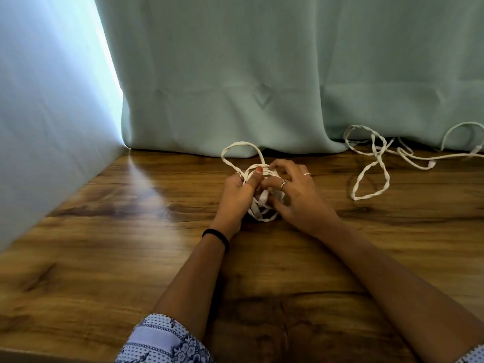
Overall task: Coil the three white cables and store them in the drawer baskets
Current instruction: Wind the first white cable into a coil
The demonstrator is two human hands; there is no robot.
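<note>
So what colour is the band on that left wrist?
Black: a thin band around the wrist just below the left hand, plain in the head view.

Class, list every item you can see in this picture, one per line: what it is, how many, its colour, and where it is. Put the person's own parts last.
coiled cable: one, white, held between both hands at table centre, one loop sticking up toward the curtain
loose cables: count unclear, white, tangled on the table at far right by the curtain
table: one, brown wood grain, fills the lower frame
curtain: pale green, hanging behind the table
hair band: one, black, on the left wrist
rings: two, silver, on the right hand's fingers
sleeve: blue and white patterned, bottom edge
left hand: grips the coil
right hand: fingers curled round the coil
</note>
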